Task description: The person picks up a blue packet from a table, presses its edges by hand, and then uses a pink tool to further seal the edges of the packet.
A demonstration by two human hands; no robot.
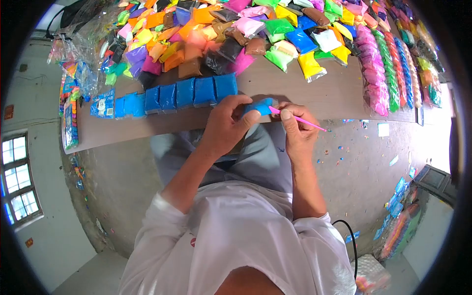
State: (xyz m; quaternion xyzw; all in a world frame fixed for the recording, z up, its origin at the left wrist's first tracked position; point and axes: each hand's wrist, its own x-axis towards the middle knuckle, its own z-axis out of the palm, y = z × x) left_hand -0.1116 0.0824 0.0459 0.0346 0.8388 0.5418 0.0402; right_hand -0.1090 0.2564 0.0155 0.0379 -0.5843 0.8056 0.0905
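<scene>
My left hand (227, 123) is closed around a small blue packet of soft clay (258, 106) just over the table's front edge. A thin pink plastic stick (309, 123) is pinched between thumb and fingers of my right hand (299, 129). Its broader end overlaps the right end of the blue packet, and its thin end points down to the right. Close by my left hand, a row of blue clay packets (185, 95) lies along the table. At the row's left end are lighter blue packets (130, 105) and a printed blue bag (103, 104).
A large heap of multicoloured clay packets (201, 42) covers the back of the brown table (324, 91). Strips of pink packets (373, 73) and green packets (386, 73) lie at the right. Scraps and blue wrappers (396, 199) litter the floor. A black cable (352, 236) hangs at my right side.
</scene>
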